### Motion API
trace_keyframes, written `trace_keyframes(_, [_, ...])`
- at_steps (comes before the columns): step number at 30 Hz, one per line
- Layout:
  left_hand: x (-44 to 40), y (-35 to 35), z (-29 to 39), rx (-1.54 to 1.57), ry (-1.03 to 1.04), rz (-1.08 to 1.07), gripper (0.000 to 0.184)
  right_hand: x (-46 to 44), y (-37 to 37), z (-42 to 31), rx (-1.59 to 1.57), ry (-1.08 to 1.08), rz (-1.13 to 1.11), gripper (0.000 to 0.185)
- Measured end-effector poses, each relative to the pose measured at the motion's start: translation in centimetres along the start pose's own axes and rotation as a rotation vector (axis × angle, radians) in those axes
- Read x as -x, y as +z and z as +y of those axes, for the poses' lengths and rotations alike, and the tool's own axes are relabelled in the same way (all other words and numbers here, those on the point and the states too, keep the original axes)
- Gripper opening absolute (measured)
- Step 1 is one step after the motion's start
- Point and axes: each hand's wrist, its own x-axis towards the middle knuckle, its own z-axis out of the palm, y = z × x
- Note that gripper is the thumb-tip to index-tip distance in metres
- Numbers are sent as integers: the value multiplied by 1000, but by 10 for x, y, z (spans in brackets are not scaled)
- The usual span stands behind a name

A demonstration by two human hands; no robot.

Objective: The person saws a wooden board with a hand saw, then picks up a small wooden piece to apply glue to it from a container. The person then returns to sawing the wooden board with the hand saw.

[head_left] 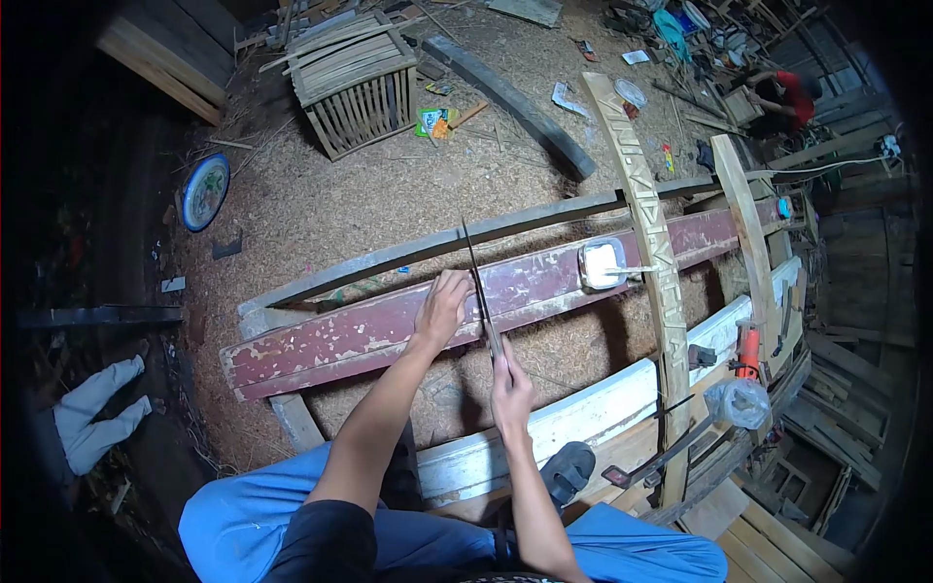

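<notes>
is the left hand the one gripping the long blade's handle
No, the right hand grips the long blade by its handle, while the left hand rests on the red plank.

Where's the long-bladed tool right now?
Centre of the head view: the long-bladed tool crosses over the maroon plank, handle in the right hand, blade beside the left hand.

Your right hand point(512, 394) hides the grip end of the long blade point(475, 267), your view's bottom edge cuts off your blue trousers point(248, 520), and print on the packet point(436, 122) is too small to read.
</notes>
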Motion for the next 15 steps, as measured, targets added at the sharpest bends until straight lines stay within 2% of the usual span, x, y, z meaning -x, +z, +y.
trace_keyframes(1, [1,1,1,-3,-14,12,16,-16,-1,-31,1,119,-84,40])
trace_keyframes(2, [0,1,1,-6,-27,26,17,-14,1,-29,-3,118,-83,40])
trace_keyframes(5, [-2,-5,6,-16,30,45,18,9,5,7,-53,-95,46,41])
trace_keyframes(6, [-1,-3,4,-18,24,50,18,7,5,5,-51,-99,38,41])
trace_keyframes(8, [1,-1,2,-1,85,-19,16,6,6,-3,-81,32,12,41])
trace_keyframes(10, [1,2,4,2,97,-24,17,-17,13,-16,-106,10,29,40])
trace_keyframes(12, [2,5,2,-6,20,-5,21,-31,17,-24,-51,36,-19,39])
trace_keyframes(15, [0,0,4,-7,33,-20,21,6,10,6,-70,103,-10,39])
